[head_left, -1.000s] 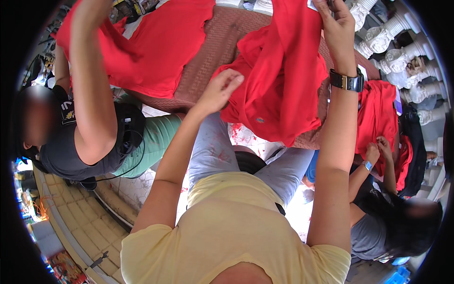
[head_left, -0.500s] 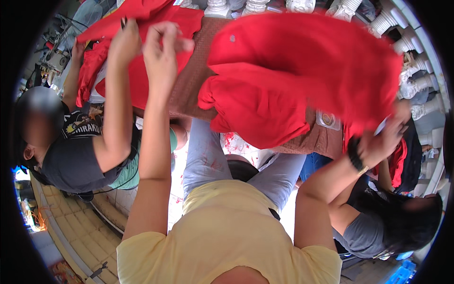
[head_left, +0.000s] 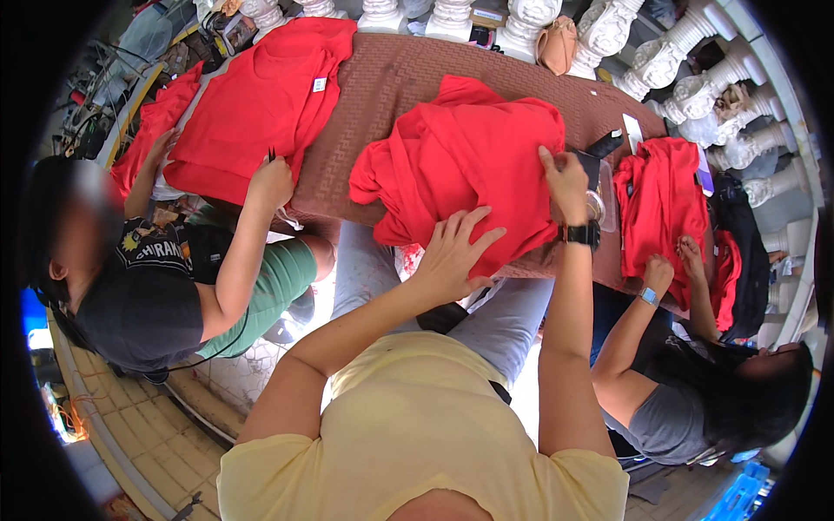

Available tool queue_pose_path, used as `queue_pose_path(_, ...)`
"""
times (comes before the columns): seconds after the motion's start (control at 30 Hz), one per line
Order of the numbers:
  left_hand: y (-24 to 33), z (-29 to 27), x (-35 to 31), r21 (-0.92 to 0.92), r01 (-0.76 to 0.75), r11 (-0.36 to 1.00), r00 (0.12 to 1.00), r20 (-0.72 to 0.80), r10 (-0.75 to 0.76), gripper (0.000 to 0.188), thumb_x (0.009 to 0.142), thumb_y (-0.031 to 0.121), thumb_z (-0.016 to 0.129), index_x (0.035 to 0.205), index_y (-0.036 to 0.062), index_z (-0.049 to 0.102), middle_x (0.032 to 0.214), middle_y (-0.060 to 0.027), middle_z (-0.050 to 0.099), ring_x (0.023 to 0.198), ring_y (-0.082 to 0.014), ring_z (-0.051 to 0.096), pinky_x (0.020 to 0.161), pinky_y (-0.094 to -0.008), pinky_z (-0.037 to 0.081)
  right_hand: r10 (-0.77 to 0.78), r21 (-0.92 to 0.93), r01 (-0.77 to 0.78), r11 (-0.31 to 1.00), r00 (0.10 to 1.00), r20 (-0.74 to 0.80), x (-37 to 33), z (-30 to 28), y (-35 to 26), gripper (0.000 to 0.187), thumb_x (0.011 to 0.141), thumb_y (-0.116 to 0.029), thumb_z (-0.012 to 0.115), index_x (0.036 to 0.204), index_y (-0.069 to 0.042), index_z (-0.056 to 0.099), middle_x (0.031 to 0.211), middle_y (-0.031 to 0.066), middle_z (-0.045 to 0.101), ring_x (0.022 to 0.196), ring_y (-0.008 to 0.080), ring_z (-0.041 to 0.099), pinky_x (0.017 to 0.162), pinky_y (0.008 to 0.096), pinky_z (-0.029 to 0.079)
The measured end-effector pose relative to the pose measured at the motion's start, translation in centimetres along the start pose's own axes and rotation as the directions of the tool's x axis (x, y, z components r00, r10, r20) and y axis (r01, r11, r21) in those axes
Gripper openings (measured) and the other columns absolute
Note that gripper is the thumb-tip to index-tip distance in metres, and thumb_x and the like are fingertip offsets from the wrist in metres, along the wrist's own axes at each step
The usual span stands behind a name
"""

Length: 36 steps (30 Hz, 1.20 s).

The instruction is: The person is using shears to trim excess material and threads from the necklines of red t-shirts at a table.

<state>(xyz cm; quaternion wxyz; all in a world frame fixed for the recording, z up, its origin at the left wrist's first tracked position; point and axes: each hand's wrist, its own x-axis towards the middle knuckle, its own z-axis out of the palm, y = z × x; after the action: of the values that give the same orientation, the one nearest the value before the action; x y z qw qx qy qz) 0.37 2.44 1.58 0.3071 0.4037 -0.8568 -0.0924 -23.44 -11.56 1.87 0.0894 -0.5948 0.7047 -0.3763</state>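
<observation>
Evidently, the brown-covered table point(head_left: 372, 91) carries the red garment point(head_left: 486, 156) by its near edge, bunched, neither flat nor neatly folded, so handling looks unfinished. The left hand point(head_left: 450, 258) lies palm down on the garment, grip wide; the right hand point(head_left: 569, 187) rests at its right edge, grip narrow, whether pinching fabric I cannot tell.

Bunched red garment point(head_left: 469, 165) on brown textured surface point(head_left: 373, 104). Left hand point(head_left: 456, 256), fingers spread, on garment's near part. Right hand point(head_left: 565, 187), dark watch point(head_left: 580, 234) on wrist, at garment's right edge; grip unclear. Co-worker at left holds small dark tool point(head_left: 271, 154) beside flatter red shirt point(head_left: 252, 100). Co-worker at right, both hands at another red garment point(head_left: 665, 191). White balusters point(head_left: 656, 68) behind.
</observation>
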Motion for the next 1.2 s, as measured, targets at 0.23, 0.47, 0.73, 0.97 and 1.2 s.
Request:
queue_pose_path(0.23,-7.1,-4.7,0.9,-0.649,0.212,0.731,0.9,-0.162,-0.405,0.045,0.083,-0.005,0.072,0.123,0.0056,0.056,0.121,-0.0091,0.054,0.101,-0.0226,0.061,0.09,-0.0351,0.051,-0.087,-0.084,0.078,0.993,0.991,-0.106,-0.1,-0.3,-1.0,0.035,0.085,-0.032,0.078,0.093,0.002,0.069,0.087,0.0225,0.071,0.085,0.0396,0.07,0.076,0.0464,0.054)
queue_pose_path(0.47,-2.1,0.4,-4.4,-0.666,0.437,0.604,0.899,0.344,-0.271,0.066,0.086,0.01,0.079,0.14,0.0064,0.041,0.129,-0.0093,0.056,0.116,-0.0228,0.058,0.102,-0.0377,0.046,-0.521,0.304,0.483,0.821,0.852,0.053,1.3,4.7,-12.4,0.025,0.09,-0.025,0.071,0.092,0.0,0.071,0.092,0.0203,0.071,0.088,0.0372,0.069,0.075,0.0465,0.053)
queue_pose_path(0.73,0.6,6.9,-9.9,-0.711,0.574,0.406,0.784,0.336,-0.522,0.036,0.095,0.012,0.066,0.126,-0.001,0.053,0.116,-0.0203,0.065,0.107,-0.031,0.064,0.094,-0.0397,0.048,-0.33,-0.206,0.502,0.84,0.774,0.54,4.6,14.5,-18.7,0.033,0.084,-0.032,0.074,0.103,-0.005,0.075,0.109,0.0209,0.072,0.107,0.037,0.069,0.087,0.0488,0.058)
queue_pose_path(0.97,0.4,-4.3,-7.1,-0.727,0.398,0.56,0.846,0.056,-0.529,0.043,0.094,0.023,0.07,0.125,-0.0016,0.053,0.113,-0.0241,0.06,0.112,-0.0372,0.06,0.095,-0.0406,0.047,-0.375,0.031,0.379,0.925,0.897,0.232,10.7,13.6,-17.3,0.034,0.087,-0.029,0.063,0.113,-0.008,0.071,0.114,0.0246,0.069,0.108,0.0404,0.067,0.092,0.053,0.054)
queue_pose_path(1.2,-9.0,-16.0,-5.6,0.323,0.512,0.796,0.818,0.098,-0.566,0.029,0.084,0.025,0.076,0.101,0.0013,0.072,0.094,-0.0206,0.071,0.103,-0.0394,0.066,0.09,-0.05,0.051,-0.362,0.153,0.541,0.827,0.721,-0.591,23.9,-9.2,-22.4,0.022,0.089,-0.009,0.053,0.101,0.003,0.068,0.083,0.0221,0.069,0.079,0.0277,0.067,0.073,0.0423,0.051)
